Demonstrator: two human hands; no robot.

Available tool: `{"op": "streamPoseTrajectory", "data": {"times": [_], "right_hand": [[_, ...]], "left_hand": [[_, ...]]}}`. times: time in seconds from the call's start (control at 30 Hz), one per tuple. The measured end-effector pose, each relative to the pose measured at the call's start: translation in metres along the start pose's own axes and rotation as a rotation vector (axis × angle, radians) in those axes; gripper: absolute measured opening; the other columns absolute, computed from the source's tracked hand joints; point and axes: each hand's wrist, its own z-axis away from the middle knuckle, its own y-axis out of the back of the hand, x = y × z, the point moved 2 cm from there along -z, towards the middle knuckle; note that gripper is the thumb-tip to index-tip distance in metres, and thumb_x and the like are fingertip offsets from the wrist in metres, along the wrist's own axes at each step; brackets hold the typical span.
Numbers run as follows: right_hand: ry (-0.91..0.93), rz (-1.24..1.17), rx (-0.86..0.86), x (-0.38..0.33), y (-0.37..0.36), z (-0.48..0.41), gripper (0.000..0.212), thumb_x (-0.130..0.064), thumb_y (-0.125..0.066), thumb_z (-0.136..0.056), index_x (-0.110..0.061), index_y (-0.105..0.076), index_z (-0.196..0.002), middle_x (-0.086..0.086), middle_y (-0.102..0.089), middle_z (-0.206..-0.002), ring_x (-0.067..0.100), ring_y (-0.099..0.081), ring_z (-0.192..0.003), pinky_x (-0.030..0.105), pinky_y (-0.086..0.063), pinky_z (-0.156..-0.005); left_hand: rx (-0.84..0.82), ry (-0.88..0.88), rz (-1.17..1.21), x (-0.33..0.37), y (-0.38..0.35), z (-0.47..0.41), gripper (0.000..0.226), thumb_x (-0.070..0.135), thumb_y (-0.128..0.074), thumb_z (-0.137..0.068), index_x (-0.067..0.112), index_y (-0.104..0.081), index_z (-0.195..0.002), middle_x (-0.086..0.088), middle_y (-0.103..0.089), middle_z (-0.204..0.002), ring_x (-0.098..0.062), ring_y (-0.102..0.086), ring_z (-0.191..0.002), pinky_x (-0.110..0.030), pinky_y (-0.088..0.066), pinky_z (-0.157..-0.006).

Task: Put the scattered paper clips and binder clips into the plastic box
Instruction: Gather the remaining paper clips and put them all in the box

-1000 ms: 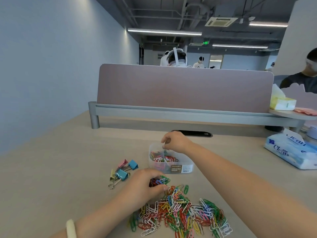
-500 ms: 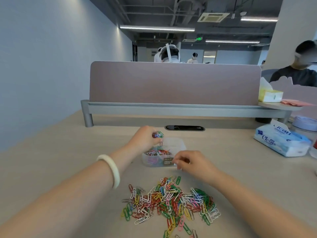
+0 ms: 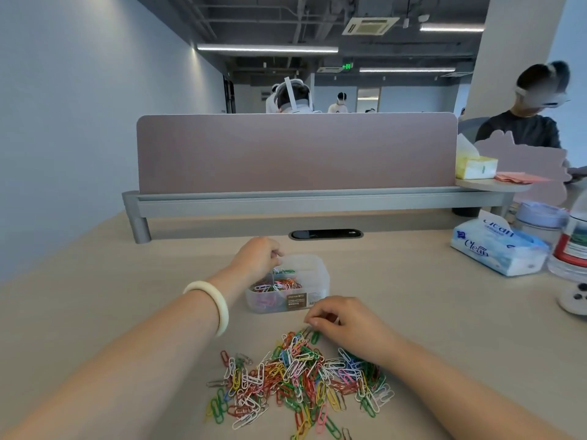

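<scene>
Clips are partly lying in the plastic box (image 3: 313,271) while most paper clips (image 3: 298,376) are waiting, left hand (image 3: 257,258) fingers pinching loosely above it, right hand (image 3: 346,319) fingers pinching at the pile edge.

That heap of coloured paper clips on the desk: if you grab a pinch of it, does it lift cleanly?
Probably not. The paper clips lie tangled and overlapping, so neighbours would likely hook on and dangle. They look thin and light, so a push would probably scatter them across the smooth desk. The right hand pinches only at the pile's edge.

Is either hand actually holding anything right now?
Left hand over the plastic box: cannot tell. Right hand pinches a paper clip at the pile's far edge.
</scene>
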Motion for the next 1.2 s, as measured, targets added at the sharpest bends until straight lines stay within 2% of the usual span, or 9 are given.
{"op": "streamPoseTrajectory", "data": {"times": [0.1,0.2,0.3,0.43,0.6,0.73,0.83,0.97,1.2], "right_hand": [[0.000,-0.016,-0.006,-0.003,0.000,0.002,0.020,-0.026,-0.053,-0.090,-0.020,-0.066,-0.103,-0.014,-0.058,-0.094,0.003,-0.056,-0.091,0.010,-0.040,-0.077],[-0.019,-0.084,-0.074,-0.003,0.000,0.007,0.027,-0.036,-0.055,-0.088,-0.027,-0.061,-0.112,-0.014,-0.059,-0.106,0.000,-0.055,-0.101,0.013,-0.043,-0.085],[-0.053,-0.130,-0.146,-0.004,0.000,0.014,0.038,-0.041,-0.057,-0.085,-0.029,-0.055,-0.121,-0.013,-0.056,-0.118,0.001,-0.053,-0.109,0.022,-0.045,-0.096],[-0.029,-0.075,-0.246,-0.012,0.004,0.018,0.060,-0.047,-0.065,-0.077,-0.029,-0.045,-0.131,-0.015,-0.047,-0.123,0.004,-0.046,-0.115,0.024,-0.040,-0.100],[0.036,0.128,-0.345,-0.016,-0.007,0.022,0.090,-0.051,-0.071,-0.069,-0.028,-0.024,-0.142,-0.008,-0.031,-0.146,0.009,-0.023,-0.135,0.027,-0.023,-0.113],[0.088,0.136,-0.263,-0.018,-0.012,0.019,0.071,-0.044,-0.071,-0.072,-0.029,-0.040,-0.134,-0.005,-0.046,-0.131,0.008,-0.034,-0.122,0.022,-0.030,-0.104],[0.116,0.098,-0.230,-0.022,-0.014,0.017,0.051,-0.035,-0.071,-0.075,-0.030,-0.054,-0.122,-0.003,-0.054,-0.114,0.006,-0.045,-0.104,0.019,-0.037,-0.091],[0.100,0.065,-0.168,-0.024,-0.016,0.016,0.039,-0.027,-0.070,-0.077,-0.022,-0.062,-0.114,-0.003,-0.060,-0.108,0.009,-0.051,-0.099,0.021,-0.040,-0.088],[0.033,-0.054,-0.108,-0.018,-0.011,0.016,0.023,-0.021,-0.069,-0.080,-0.021,-0.069,-0.103,-0.010,-0.067,-0.097,-0.002,-0.056,-0.086,0.002,-0.039,-0.075]], "left_hand": [[0.016,-0.027,0.038,0.001,0.007,0.011,0.019,0.017,-0.056,-0.088,0.006,-0.069,-0.095,-0.009,-0.068,-0.108,-0.025,-0.061,-0.101,-0.030,-0.046,-0.090],[0.082,-0.088,0.046,0.009,0.020,0.036,0.018,0.014,-0.051,-0.090,0.012,-0.066,-0.081,-0.009,-0.069,-0.101,-0.023,-0.059,-0.097,-0.028,-0.045,-0.086],[0.091,-0.171,0.063,0.019,0.029,0.072,0.020,0.014,-0.053,-0.089,0.008,-0.071,-0.096,-0.008,-0.069,-0.104,-0.018,-0.059,-0.095,-0.026,-0.041,-0.082],[-0.002,-0.199,0.121,0.024,0.028,0.121,0.024,0.029,-0.059,-0.085,0.023,-0.067,-0.106,0.004,-0.067,-0.109,-0.003,-0.056,-0.091,-0.023,-0.044,-0.086],[-0.347,-0.160,-0.032,0.018,0.016,0.166,0.081,0.061,-0.066,-0.065,0.031,-0.038,-0.135,0.021,-0.035,-0.125,0.000,-0.026,-0.119,-0.024,-0.027,-0.103],[-0.213,-0.234,-0.073,0.016,0.002,0.173,0.076,0.065,-0.066,-0.064,0.035,-0.044,-0.130,0.014,-0.043,-0.122,-0.006,-0.031,-0.114,-0.010,-0.027,-0.084],[-0.163,-0.226,0.004,0.018,-0.006,0.171,0.064,0.060,-0.065,-0.068,0.036,-0.050,-0.125,0.010,-0.046,-0.112,-0.005,-0.034,-0.105,-0.012,-0.029,-0.081],[-0.122,-0.221,0.048,0.023,-0.010,0.166,0.044,0.047,-0.067,-0.073,0.028,-0.061,-0.113,0.007,-0.051,-0.099,-0.006,-0.044,-0.095,-0.007,-0.030,-0.073],[-0.096,-0.191,0.053,0.022,-0.013,0.163,0.029,0.034,-0.062,-0.082,0.020,-0.064,-0.107,0.008,-0.050,-0.093,-0.012,-0.050,-0.095,-0.025,-0.039,-0.080]]}}
